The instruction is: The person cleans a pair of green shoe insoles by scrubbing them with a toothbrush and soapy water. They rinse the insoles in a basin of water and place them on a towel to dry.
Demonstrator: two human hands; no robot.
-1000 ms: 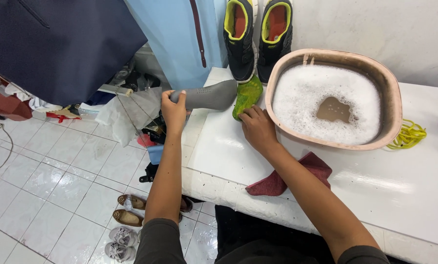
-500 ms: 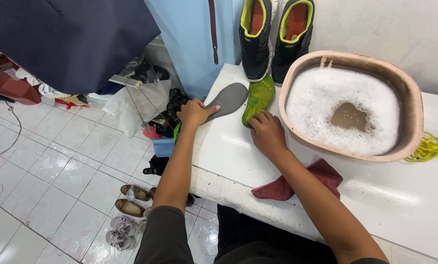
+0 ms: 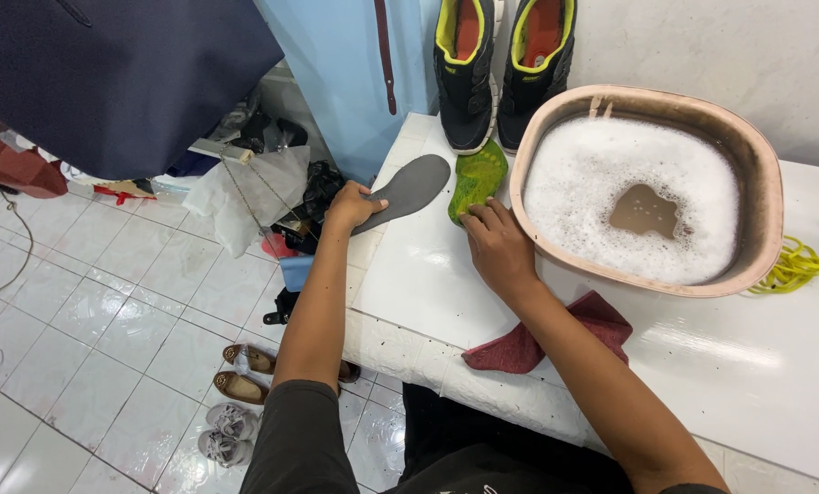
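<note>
- At the upper left of the frame we see a dark navy garment (image 3: 107, 73) hanging above a white tiled floor (image 3: 80, 302).
- At the lower left, small shoes (image 3: 235, 393) lie in pairs on those tiles, just left of our own arm.
- Left of centre, our left hand (image 3: 350, 206) has its grip clamped on the heel end of a grey insole (image 3: 409, 187). The insole slants up to the right, and its toe end lies over the white table (image 3: 409, 274) near the table's left edge.
- A pale blue garment (image 3: 364, 73) hangs behind the insole, at the top of the frame.
- At centre, our right hand (image 3: 496, 247) presses flat on the near end of a green insole (image 3: 476, 178). The fingers are spread over it rather than closed around it. This insole lies on the table, just beside the grey one.
- Above it, a pair of black sneakers (image 3: 505, 64) with yellow-green lining stands toe-down against the wall.
- Below the right forearm, a dark red cloth (image 3: 537, 343) lies crumpled on the table.
- Right of centre, a pinkish basin (image 3: 766, 183) holds foamy water.
- At the far right, yellow cord (image 3: 793, 265) lies beside the basin.
</note>
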